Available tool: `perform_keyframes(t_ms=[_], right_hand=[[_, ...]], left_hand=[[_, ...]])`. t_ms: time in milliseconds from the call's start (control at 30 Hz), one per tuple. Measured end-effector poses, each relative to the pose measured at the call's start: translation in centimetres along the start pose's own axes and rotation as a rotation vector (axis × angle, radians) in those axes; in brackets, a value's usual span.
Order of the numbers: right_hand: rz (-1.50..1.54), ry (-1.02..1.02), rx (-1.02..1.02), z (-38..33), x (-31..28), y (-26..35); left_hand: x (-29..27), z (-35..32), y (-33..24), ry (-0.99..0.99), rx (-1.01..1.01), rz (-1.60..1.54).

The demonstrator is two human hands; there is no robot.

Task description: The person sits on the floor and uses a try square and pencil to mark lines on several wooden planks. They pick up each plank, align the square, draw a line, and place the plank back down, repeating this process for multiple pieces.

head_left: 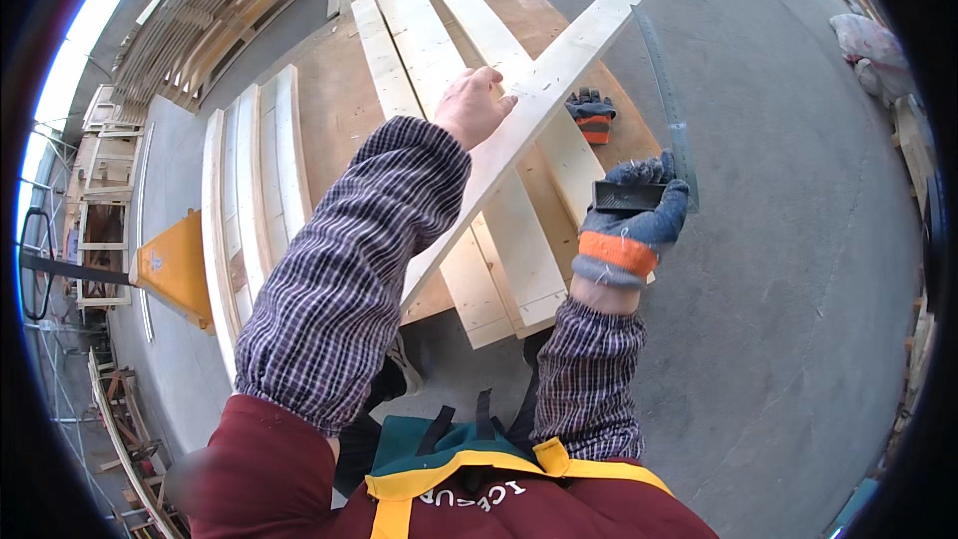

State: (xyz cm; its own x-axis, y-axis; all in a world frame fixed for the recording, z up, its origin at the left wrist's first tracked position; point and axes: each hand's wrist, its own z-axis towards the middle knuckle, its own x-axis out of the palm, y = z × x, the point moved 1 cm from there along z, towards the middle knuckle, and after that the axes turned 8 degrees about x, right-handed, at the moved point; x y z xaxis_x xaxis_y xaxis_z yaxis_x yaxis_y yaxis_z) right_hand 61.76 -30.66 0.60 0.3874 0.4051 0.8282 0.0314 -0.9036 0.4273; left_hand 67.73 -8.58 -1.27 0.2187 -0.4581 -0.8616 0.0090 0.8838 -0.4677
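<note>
My bare left hand grips a long pale wooden board that runs diagonally, lifted over other boards. My right hand, in a blue-grey glove with an orange cuff, holds a try square by its black stock; the metal blade points up and away. A second glove of the same kind lies on the plywood sheet just right of the board. Several pale planks lie side by side on that sheet under the lifted board.
More planks stand on edge at the left of the sheet. An orange pallet truck sits at far left. Curved timber stacks lie at top left. Grey concrete floor spreads to the right, with a white bag at its edge.
</note>
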Motion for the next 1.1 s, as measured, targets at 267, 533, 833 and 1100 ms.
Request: perform_keyframes(t_ms=[267,533,833,1100], right_hand=[[0.045,-0.024,0.002,-0.5,0.3,0.8],[0.135,-0.047,-0.038,0.1,-1.5,1.6],[0.004,-0.053,-0.079,-0.6,-7.0,0.4],[-0.549,-0.196,-0.495,7.3,-17.2,1.7]], left_hand=[[2.5,2.6,5.2,-0.184,-0.170,-0.201],[-7.8,-15.6,12.5,0.089,-0.301,-0.273],[-7.4,-35.0,7.7,0.391,-0.576,-0.962],[3.2,-39.4,-2.8,0.135,-0.431,-1.152]])
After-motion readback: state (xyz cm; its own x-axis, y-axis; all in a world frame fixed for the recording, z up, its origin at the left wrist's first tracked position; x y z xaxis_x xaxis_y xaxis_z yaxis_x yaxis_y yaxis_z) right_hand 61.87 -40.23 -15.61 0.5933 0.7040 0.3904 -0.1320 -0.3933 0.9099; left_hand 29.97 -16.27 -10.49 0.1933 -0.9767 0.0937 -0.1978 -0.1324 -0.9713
